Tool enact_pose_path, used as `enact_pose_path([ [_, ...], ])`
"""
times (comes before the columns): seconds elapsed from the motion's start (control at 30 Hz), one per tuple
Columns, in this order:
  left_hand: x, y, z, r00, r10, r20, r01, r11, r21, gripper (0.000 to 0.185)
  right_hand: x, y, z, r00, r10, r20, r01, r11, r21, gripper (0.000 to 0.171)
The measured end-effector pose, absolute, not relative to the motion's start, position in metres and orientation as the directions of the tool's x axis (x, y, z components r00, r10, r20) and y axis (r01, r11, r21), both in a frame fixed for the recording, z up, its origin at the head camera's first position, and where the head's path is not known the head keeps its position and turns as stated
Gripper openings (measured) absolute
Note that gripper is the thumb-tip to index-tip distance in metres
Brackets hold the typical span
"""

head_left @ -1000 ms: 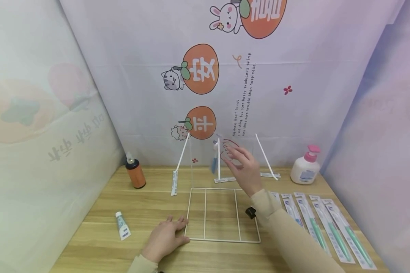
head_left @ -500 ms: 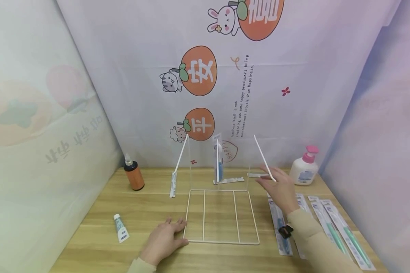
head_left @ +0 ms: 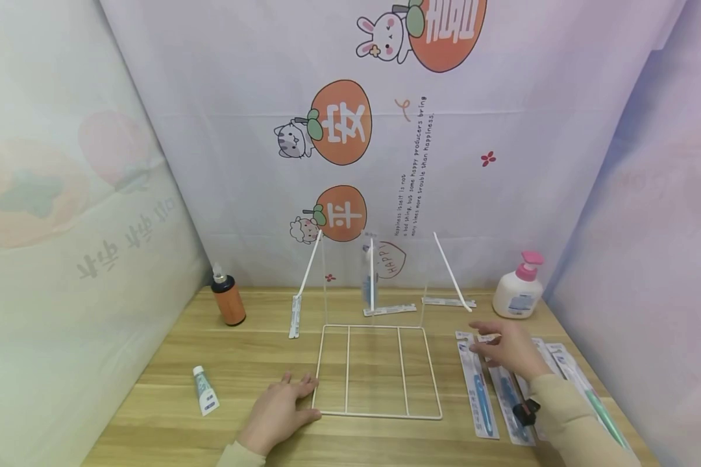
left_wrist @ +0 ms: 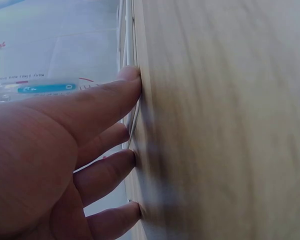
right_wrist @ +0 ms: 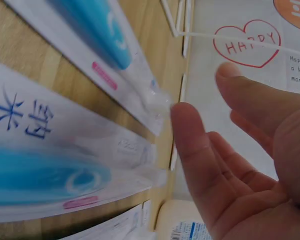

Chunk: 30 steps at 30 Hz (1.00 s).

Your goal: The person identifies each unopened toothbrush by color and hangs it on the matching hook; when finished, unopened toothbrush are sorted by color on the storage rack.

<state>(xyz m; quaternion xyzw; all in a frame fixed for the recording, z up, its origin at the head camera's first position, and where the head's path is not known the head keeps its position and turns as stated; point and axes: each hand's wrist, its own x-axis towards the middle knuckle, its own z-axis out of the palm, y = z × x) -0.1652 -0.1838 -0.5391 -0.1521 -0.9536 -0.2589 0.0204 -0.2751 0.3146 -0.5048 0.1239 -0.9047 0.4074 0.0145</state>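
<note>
My left hand (head_left: 280,412) rests on the wooden table with its fingertips at the left front corner of a white wire rack (head_left: 380,416). In the left wrist view its thumb and fingers lie along the rack's wire. One packaged toothbrush (head_left: 366,288) hangs on the rack's middle arm. My right hand (head_left: 511,350), holding nothing, hovers above the top ends of packaged toothbrushes at the right. Nearest to it are a blue toothbrush in its pack (head_left: 480,395) and a second blue one (head_left: 509,395), both also seen close in the right wrist view.
A green packaged toothbrush (head_left: 604,412) lies further right, partly behind my sleeve. A pink-topped pump bottle (head_left: 516,295) stands at the back right, an orange bottle (head_left: 230,301) at the back left. A small toothpaste tube (head_left: 206,390) lies left. Thin printed strips (head_left: 295,316) lie around the rack.
My right hand has let go of the toothbrush pack on the middle arm and moved right and down to the packs on the table. The hung pack swings slightly. My left hand stays put.
</note>
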Motion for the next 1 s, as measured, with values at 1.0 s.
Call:
enact_pose_path([
  [1.0,-0.165,-0.184,-0.541,-0.960,0.269,0.078,0.272,0.826,0.493,0.063,-0.291,0.312,-0.528,-0.989,-0.118,-0.089,-0.041,0.798,-0.601,0.047],
])
